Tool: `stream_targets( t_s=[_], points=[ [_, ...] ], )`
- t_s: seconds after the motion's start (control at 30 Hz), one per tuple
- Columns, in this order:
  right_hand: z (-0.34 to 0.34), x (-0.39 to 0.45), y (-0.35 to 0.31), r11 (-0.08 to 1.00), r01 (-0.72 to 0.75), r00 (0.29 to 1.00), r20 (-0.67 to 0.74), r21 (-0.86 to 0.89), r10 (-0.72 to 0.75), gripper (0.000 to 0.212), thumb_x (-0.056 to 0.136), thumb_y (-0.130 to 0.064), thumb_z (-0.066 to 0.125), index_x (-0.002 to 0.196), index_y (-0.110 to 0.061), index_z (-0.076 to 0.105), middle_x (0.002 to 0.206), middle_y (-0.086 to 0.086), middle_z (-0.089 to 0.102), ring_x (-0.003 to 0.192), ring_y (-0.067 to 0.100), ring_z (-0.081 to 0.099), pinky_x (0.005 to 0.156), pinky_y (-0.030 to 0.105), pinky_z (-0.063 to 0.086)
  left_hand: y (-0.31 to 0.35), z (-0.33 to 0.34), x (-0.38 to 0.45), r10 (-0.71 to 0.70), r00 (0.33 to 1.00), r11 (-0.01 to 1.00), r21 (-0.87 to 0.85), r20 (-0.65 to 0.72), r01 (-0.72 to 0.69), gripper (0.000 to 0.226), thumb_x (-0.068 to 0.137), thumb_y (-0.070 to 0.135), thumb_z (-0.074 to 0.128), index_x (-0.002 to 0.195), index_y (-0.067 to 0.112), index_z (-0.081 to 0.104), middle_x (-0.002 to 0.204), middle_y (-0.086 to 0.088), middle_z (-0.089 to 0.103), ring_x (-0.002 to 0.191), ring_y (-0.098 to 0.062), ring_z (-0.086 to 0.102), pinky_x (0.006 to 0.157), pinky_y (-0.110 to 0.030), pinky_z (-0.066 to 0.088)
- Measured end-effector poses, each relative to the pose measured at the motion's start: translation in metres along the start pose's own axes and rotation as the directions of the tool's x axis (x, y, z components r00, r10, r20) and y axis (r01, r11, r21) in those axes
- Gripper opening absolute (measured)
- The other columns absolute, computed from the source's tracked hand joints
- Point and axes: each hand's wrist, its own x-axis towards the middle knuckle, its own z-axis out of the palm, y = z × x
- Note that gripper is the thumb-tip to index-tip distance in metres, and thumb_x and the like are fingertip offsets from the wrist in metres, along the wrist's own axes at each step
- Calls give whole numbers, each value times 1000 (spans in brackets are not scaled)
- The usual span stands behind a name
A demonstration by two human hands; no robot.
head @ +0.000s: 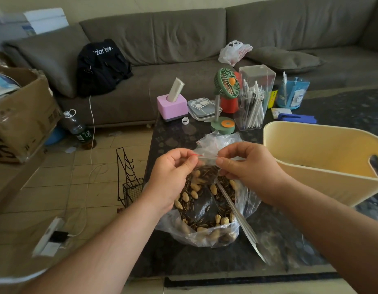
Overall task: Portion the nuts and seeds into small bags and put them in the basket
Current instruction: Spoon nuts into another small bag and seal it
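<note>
Both hands pinch the red-striped zip edge of a small clear plastic bag, the left hand at its nine o'clock end, the right hand at three o'clock. Directly beneath lies a large open clear bag of peanuts and striped sunflower seeds on the dark speckled stone table, a long metal spoon resting in it. The pale yellow plastic basket stands at three o'clock.

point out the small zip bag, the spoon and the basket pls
small zip bag (207, 157), head view: on its red-lined top strip, pinched between both hands.
spoon (237, 213), head view: on the middle of the metal handle, lying across the big bag's rim.
basket (311, 166), head view: on its cream outer wall.
</note>
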Motion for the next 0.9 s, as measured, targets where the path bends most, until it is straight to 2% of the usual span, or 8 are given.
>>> stream_targets(
  t_s=[0.17, 0.3, 0.47, 0.53, 0.67, 0.73, 0.8, 0.9],
  points=[
    [1, 1, 2, 998, -10, 1000, 16, -58, 11, 12, 85, -19, 87, 83, -14, 75, 76, 7, 77, 72, 20, 72, 80, 40, 66, 1, 2, -1, -23, 1000, 1000, -8, -17, 23, 14, 104, 6, 64, 99, 14, 73, 93, -4, 82, 94, -15, 78, 89, -35, 57],
    [1, 1, 3, 998, -42, 999, 25, -45, 44, 14, 85, -19, 87, 81, -14, 75, 73, 6, 75, 69, 17, 69, 79, 40, 65, -2, 4, -1, -23, 1000, 999, 26, -12, 23, 28, 107, 12, 60, 92, 32, 75, 91, 1, 79, 91, -14, 74, 85, -38, 57],
    [1, 1, 4, 997, -78, 988, 135, 17, 75, 25, 85, 4, 76, 101, -15, 75, 104, 9, 74, 78, 20, 65, 80, 38, 59, -4, 2, -1, 80, 997, 982, 170, 4, -80, 27, 107, 19, 63, 96, 43, 72, 97, 4, 77, 98, -19, 74, 93, -45, 60],
    [3, -1, 2, 998, -69, 982, 176, 6, 67, 28, 83, -3, 78, 107, -18, 74, 109, 9, 73, 80, 22, 69, 82, 38, 60, -4, 3, -2, 114, 993, 974, 194, 38, -120, 24, 105, 20, 66, 98, 42, 73, 99, 6, 75, 97, -20, 73, 92, -46, 61],
    [13, -7, 2, 973, -45, 970, 225, -228, 97, 38, 85, -28, 86, 119, -31, 67, 106, -6, 75, 92, 13, 75, 82, 29, 64, -3, 8, -6, 117, 990, 967, 218, 74, -131, 19, 100, 25, 74, 98, 44, 79, 103, 3, 74, 95, -23, 69, 85, -40, 61],
    [17, -8, 5, 971, -58, 967, 229, -231, 113, 32, 87, -24, 84, 115, -26, 70, 96, 0, 78, 87, 18, 77, 80, 37, 66, -2, 10, -7, 97, 993, 979, 175, 61, -107, 16, 99, 27, 74, 101, 42, 80, 101, -1, 75, 95, -30, 70, 85, -44, 63],
    [16, -7, 6, 977, -77, 975, 191, -197, 115, 17, 88, -18, 83, 103, -18, 74, 91, 7, 79, 85, 26, 78, 79, 45, 66, 0, 11, -7, 60, 997, 994, 91, 44, -64, 17, 103, 27, 69, 107, 40, 80, 103, 1, 76, 95, -22, 72, 83, -39, 63],
    [12, -3, 4, 989, -136, 983, 133, 55, 128, 7, 92, -10, 78, 97, -10, 72, 95, 12, 78, 89, 29, 78, 84, 45, 66, 7, 11, -7, -87, 996, 991, -101, 35, 90, 23, 102, 32, 67, 124, 35, 72, 112, 0, 76, 99, -14, 74, 81, -30, 60]
  ],
)
